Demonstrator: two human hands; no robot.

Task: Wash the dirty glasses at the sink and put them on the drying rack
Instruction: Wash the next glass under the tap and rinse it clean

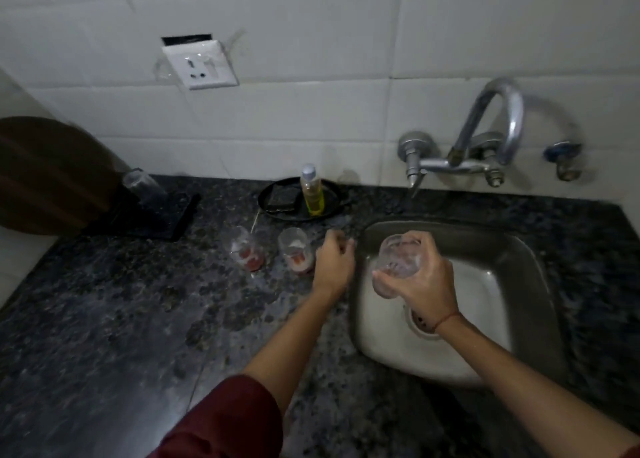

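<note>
Glasses sit at three spots around the dark speckled table (104,319), which fills the lower and left parts of the frame. Set into it at the right is one steel sink (519,284). Above that, on the tiled wall, is one tap (498,118); we see no water running from it. At middle left lies one black drying rack (156,222) with a single clear glass (143,186) on it, which we take to be washed. Along the table's back edge, one black plate (332,199) carries one yellow soap bottle (311,194).

Our right hand (426,277) is over the sink, fingers wrapped round the held glass (394,257), which is tilted with its mouth toward the upper left. Our left hand (334,260) is at the sink's left rim, fingers loosely curled and holding nothing we can see. Just beside it stands the right dirty glass (296,251), with the left dirty glass (247,255) next to that; both are upright on the table with red dregs inside.

We count four glasses: one racked, one in hand, two waiting. We judge the task roughly a quarter done. The held glass is not yet on the rack, and both red-stained ones are untouched.
</note>
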